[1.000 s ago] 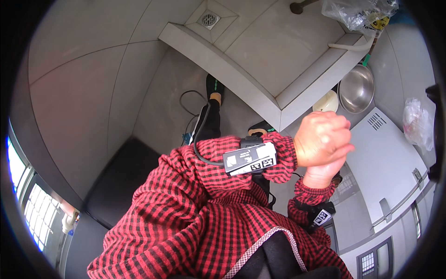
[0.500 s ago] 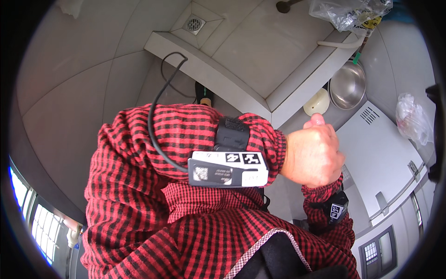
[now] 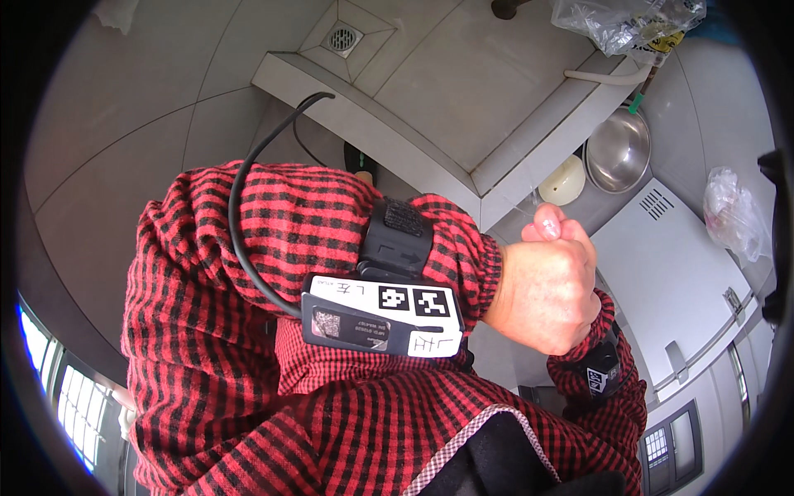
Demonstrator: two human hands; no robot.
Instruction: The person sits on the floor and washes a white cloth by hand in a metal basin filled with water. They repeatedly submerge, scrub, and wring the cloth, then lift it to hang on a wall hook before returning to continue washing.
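My left hand (image 3: pixel 542 289) is closed in a fist right of the middle, back of the hand up, at the end of a red and black checked sleeve (image 3: pixel 285 219). Fingertips show at its far side; a faint thin strand seems to lie beside them. Whatever the fingers hold, if anything, is hidden. My right forearm (image 3: pixel 597 364) comes up from the lower right and ends behind the left hand, which covers my right hand. A black strap (image 3: pixel 397 240) with a labelled white and grey box (image 3: pixel 380 318) sits on the left forearm.
Beyond my hands a raised ledge (image 3: pixel 372 107) borders a tiled floor area with a drain (image 3: pixel 341 39). A cream bowl (image 3: pixel 562 182) and a steel basin (image 3: pixel 619 153) stand beside it. At right are a white appliance (image 3: pixel 674 273) and a plastic bag (image 3: pixel 734 211). A black cable (image 3: pixel 248 178) loops from the box.
My left arm and its box have shifted left and turned a little. The left fist has moved slightly left, showing more of the fingertips. The right forearm has moved slightly right.
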